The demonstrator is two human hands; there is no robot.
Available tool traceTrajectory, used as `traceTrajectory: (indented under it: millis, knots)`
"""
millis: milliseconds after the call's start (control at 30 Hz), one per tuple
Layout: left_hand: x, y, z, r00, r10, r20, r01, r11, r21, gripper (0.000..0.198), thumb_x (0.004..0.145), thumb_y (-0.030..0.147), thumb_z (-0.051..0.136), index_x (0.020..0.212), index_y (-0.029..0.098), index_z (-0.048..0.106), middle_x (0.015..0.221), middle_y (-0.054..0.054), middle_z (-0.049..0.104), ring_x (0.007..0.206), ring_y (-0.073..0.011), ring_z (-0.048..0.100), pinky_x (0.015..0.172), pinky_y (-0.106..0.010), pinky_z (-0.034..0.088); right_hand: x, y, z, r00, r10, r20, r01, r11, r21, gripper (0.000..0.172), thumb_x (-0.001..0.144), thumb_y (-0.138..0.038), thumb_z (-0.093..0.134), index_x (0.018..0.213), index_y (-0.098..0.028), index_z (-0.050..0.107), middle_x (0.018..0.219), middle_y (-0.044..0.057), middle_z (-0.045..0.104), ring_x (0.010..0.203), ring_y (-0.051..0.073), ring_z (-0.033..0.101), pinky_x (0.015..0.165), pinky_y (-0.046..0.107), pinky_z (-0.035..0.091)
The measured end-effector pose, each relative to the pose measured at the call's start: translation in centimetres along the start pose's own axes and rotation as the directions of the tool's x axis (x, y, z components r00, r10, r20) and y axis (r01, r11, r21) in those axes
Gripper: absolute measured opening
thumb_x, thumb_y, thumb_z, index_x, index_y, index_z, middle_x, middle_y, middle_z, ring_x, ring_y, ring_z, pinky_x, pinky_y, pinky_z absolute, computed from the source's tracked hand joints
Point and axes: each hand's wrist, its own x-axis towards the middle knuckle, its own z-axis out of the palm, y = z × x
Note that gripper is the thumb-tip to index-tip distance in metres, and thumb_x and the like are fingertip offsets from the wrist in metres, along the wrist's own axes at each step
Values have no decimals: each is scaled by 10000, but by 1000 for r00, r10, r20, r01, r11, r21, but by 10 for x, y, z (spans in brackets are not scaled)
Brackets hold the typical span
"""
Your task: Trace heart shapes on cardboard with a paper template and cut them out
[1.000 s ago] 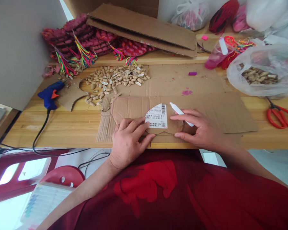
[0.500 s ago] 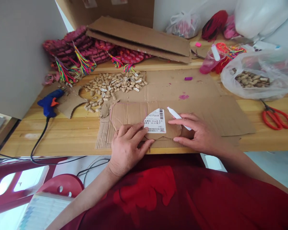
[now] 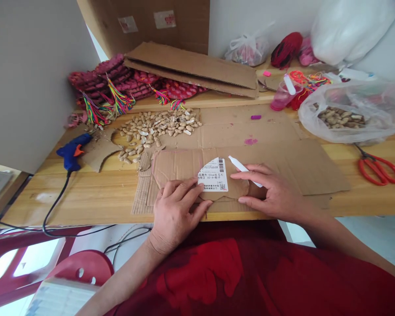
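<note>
A cut-out cardboard piece (image 3: 238, 188) with a rounded outline and a white printed label (image 3: 213, 177) lies flat on a larger cardboard sheet (image 3: 174, 169). The fingers of my left hand (image 3: 177, 208) press over its left side, thumb at the near edge. In my right hand (image 3: 271, 191) a white marker (image 3: 245, 170) rests between thumb and fingers, its tip pointing away to the upper left, beyond the label. The same hand's fingertips touch the piece's right side. A pinkish drawn line shows on the sheet to the left.
Beyond the sheet lie a purple cap (image 3: 256, 117) and several peanuts (image 3: 161, 123). A blue glue gun (image 3: 73, 151) with its cord sits left. Red-handled scissors (image 3: 380, 169), a plastic bag of peanuts (image 3: 342, 117) and a pink cup (image 3: 281, 98) stand right. Stacked cardboard (image 3: 194, 66) lies behind.
The view has tilted up slightly, so the table and things appear lower. Both hands, the marker and the cardboard piece keep almost the same places relative to each other.
</note>
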Motion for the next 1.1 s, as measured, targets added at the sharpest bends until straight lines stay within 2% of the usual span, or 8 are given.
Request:
traceTrajectory:
  millis: [700, 1100]
  knots:
    - [0, -1, 2, 999, 20, -31, -20, 1000, -1, 321, 909, 445, 780, 1140, 223, 766, 1247, -63, 778, 1062, -278, 676, 899, -455, 604, 3, -1, -2, 998, 29, 53, -29, 1000, -7, 482, 874, -429, 731, 1332, -279, 718, 1375, 144, 634, 1327, 359, 601, 1089, 573, 517]
    - [0, -1, 1, 1000, 9, -13, -9, 1000, 6, 319, 920, 468, 762, 1133, 231, 766, 1250, -60, 777, 1065, -283, 664, 906, -456, 586, 4, 0, -1, 999, 20, 43, -21, 1000, 3, 502, 874, -442, 740, 1348, -280, 709, 1378, 145, 637, 1311, 360, 611, 1075, 579, 527]
